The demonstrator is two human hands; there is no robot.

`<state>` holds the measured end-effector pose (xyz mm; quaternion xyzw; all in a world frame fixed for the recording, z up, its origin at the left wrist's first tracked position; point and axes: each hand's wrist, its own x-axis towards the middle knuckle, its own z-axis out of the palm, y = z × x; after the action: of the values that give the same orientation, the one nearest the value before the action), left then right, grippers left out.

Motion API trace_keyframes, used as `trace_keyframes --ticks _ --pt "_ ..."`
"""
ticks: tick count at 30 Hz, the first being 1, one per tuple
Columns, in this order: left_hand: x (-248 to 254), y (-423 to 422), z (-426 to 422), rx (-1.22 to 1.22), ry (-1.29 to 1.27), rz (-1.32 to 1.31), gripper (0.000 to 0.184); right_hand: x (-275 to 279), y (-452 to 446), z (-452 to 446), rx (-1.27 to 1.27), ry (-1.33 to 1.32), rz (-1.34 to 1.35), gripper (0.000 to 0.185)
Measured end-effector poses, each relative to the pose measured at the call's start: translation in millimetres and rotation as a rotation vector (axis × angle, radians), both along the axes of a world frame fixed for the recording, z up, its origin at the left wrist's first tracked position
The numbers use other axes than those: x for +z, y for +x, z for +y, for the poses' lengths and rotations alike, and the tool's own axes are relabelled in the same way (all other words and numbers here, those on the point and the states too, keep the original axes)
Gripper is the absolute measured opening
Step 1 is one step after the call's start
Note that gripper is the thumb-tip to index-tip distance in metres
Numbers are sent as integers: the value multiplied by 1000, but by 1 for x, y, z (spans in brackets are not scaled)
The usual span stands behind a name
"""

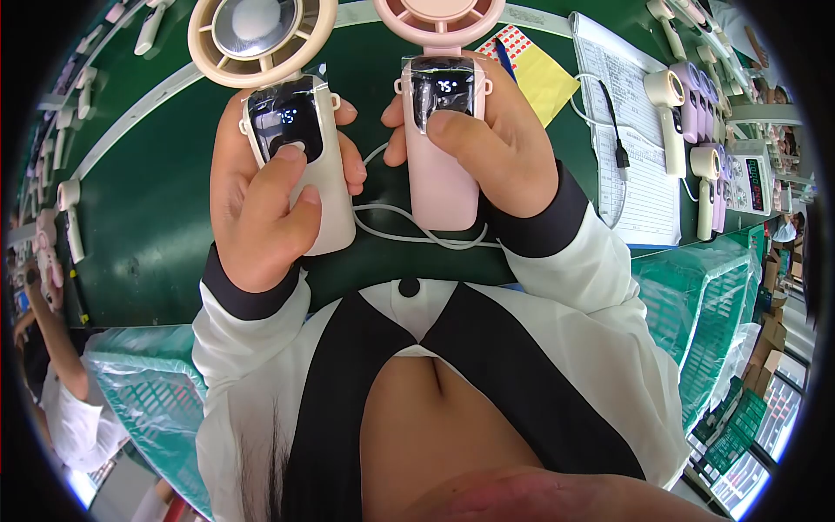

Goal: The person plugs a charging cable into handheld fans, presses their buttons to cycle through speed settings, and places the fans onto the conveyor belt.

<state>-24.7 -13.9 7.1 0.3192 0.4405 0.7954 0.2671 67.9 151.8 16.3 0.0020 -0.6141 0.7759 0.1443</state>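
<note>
Two handheld fans are held upright side by side over the green table. My left hand [265, 204] is wrapped round the cream fan [332, 209], its thumb on the button below the lit display. The pink fan [442, 187] is in my right hand [509, 143], whose thumb presses at the lower part of its dark display. Both displays show lit digits that look like 75. A white cable [409, 211] runs on the table behind and between the two fans.
Right of my hands lie a yellow sheet [546, 87], a blue pen [504, 59], written papers [639, 204] and a black-tipped cable [621, 155]. More fans [670, 130] and a meter [750, 183] stand farther right. Green crates [691, 296] flank me. Another person [74, 409] is at far left.
</note>
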Motion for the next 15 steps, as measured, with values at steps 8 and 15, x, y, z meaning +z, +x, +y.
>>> trace_keyframes --ticks 8,15 --pt "0 0 0 1 0 -9 64 -1 0 -1 -3 -7 10 42" --pt "0 0 0 2 -8 -9 63 -2 0 -2 2 -23 49 42"
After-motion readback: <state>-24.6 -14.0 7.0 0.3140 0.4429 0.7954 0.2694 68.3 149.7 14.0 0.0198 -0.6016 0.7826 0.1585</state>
